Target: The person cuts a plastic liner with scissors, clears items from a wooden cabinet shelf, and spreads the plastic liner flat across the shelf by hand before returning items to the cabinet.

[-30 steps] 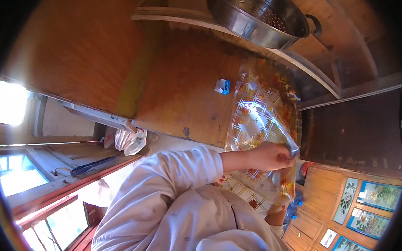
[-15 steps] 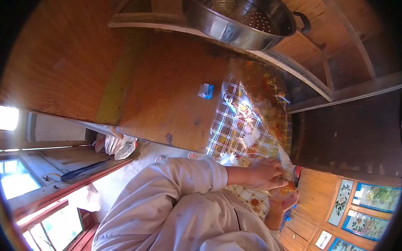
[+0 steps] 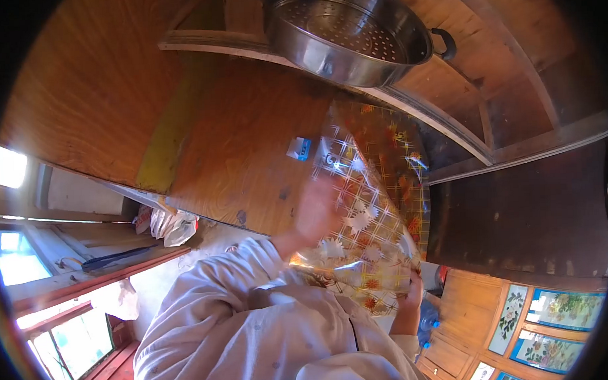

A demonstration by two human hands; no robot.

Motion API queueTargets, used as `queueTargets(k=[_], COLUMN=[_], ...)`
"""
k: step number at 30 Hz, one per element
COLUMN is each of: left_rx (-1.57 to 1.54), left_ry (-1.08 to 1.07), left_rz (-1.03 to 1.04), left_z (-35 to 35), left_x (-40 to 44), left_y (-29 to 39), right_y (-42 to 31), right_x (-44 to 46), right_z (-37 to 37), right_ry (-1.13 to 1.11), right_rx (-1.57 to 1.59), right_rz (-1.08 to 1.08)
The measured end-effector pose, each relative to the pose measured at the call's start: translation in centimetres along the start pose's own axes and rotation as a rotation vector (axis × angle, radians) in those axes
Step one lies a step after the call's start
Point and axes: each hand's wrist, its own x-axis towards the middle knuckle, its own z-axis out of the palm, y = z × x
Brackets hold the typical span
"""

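Note:
A shiny plastic tablecloth [image 3: 362,218] with a gold grid and flower pattern covers the right part of the brown wooden surface [image 3: 248,138], with a diagonal fold running across it. My left hand [image 3: 320,208] is smeared by motion at the cloth's left edge, so its fingers cannot be made out. My right hand [image 3: 412,290] is at the cloth's near right corner, fingers closed on its edge. Left of the cloth's upper part lies a small blue and white box [image 3: 298,148].
A steel steamer pot [image 3: 352,37] with a perforated base stands on the wooden frame at the top. Plastic bags [image 3: 174,224] and a dark strap-like object [image 3: 119,259] are at the left. Blue-capped bottles [image 3: 427,320] and wooden cabinets [image 3: 465,311] are at lower right.
My left hand has left the cloth's right corner and moved left and up. My right hand has come up slightly, still at the corner. The cloth's near part now spreads wider, and the view has shifted.

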Motion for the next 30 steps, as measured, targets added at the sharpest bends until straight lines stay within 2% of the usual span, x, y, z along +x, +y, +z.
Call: queueTargets(k=[1, 3, 6, 9, 12, 15, 21, 24, 27, 30], left_rx=[0.179, 0.414, 0.491, 0.464, 0.510, 0.333, 0.206, 0.183, 0.100, 0.119], left_ry=[0.215, 0.203, -0.011, 0.023, 0.174, 0.174, 0.106, 0.060, 0.180, 0.188], left_rz=[-0.118, -0.407, -0.472, -0.436, -0.216, -0.156, -0.068, -0.111, -0.044, -0.097], left_z=[-0.1, -0.4, -0.2, 1.0, 0.3, -2.1, -9.4, -12.7, -14.9, -18.2], left_x=[0.7, 1.9, 3.3, 3.3, 2.2, 0.4, -3.3, -4.8, -6.4, -7.8], left_y=[-2.9, -8.0, -10.6, -12.2, -12.9, -12.6, -10.5, -8.0, -6.6, -4.5], right_y=[0.1, 0.2, -0.2, -0.5, 0.0, 0.4, 0.0, -0.2, 0.9, -0.4], right_x=[0.1, 0.4, 0.7, 0.4, 2.2, 1.8, 1.9, 3.1, 1.0, -0.2], right_z=[-0.4, -1.5, 0.5, 2.2, -1.4, -1.0, 0.3, -1.1, 1.3, 2.0], right_ry=[-0.015, -0.048, 0.037, 0.112, -0.095, -0.089, -0.107, -0.329, -0.058, -0.165], right_rx=[-0.062, -0.190, -0.062, -0.011, -0.042, -0.096, -0.206, -0.237, -0.250, -0.395], right_rz=[-0.003, -0.004, 0.096, 0.116, 0.184, 0.073, 0.054, 0.052, -0.201, -0.135])
